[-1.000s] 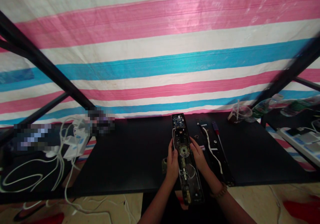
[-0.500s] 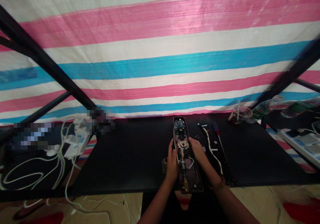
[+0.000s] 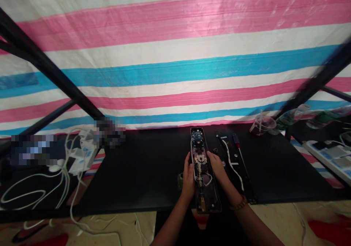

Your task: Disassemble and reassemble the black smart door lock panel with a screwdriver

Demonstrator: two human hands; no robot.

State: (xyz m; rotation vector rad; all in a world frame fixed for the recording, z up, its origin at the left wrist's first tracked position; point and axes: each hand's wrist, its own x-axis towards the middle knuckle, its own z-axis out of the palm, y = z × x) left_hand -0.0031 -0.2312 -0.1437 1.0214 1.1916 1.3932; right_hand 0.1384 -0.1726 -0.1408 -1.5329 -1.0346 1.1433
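Observation:
A long, narrow door lock panel [image 3: 201, 187] lies open side up, and its circuit board [image 3: 197, 135], round metal hub, brass-coloured part and white wires show. My left hand [image 3: 188, 178] is closed along its left edge. On the opposite edge my right hand [image 3: 218, 166] grips it, thumb at the rim; the undersides of the fingers are hidden. Right of the panel lies a second dark, long plate [image 3: 242, 176] with a white cable [image 3: 232, 164] across it. A screwdriver [image 3: 237, 140] with a dark and red handle rests along that plate. Beside my left wrist sits a small, dull block [image 3: 180, 181].
Toward the back right of the black table [image 3: 137, 176] are a clear plastic cup [image 3: 263, 124] with a straw and a clear bottle [image 3: 292, 117]. White cables [image 3: 65, 176] and a power strip [image 3: 82, 156] crowd the left. Striped sheeting [image 3: 175, 70] hangs behind, between dark metal posts.

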